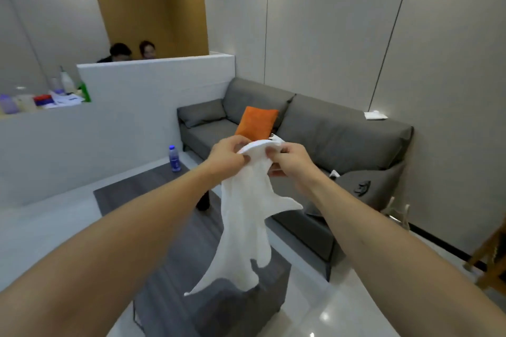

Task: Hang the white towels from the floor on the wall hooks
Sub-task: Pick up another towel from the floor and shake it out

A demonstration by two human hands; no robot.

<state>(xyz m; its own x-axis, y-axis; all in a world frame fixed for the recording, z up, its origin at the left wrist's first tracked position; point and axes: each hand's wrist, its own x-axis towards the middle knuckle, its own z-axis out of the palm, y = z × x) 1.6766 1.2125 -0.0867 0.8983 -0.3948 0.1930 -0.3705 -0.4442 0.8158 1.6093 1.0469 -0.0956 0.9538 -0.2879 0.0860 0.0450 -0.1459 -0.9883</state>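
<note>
White and limp, the towel (pixel 243 216) hung in the air between both outstretched arms, well above the dark low table (pixel 153 191) and the pale glossy floor (pixel 356 304), with a grey sofa (pixel 315 128) behind it. Its top edge was gathered into a short curved band, and each end of that band was pinched: the left hand (pixel 228 153) held it with fingers curled over the cloth, and the right hand (pixel 290 157) gripped the other end in the same way, the two hands close together. Below them the cloth fell in a narrow twisted drape, with one loose corner sticking out to the right and another trailing to a point at the lower left. It looked thin and light, with a faint woven texture and no stiffness at all, so it would likely sag and slide wherever it was not held. Judging from that, the best hold was the one already in place, along the bunched top edge, where a fold or loop could be opened and slipped over a hook; a hold lower down would probably let the top flop over. Nothing about it seemed fragile or slippery. No wall hooks showed in this view, so the hanging itself seemed yet to come.
</note>
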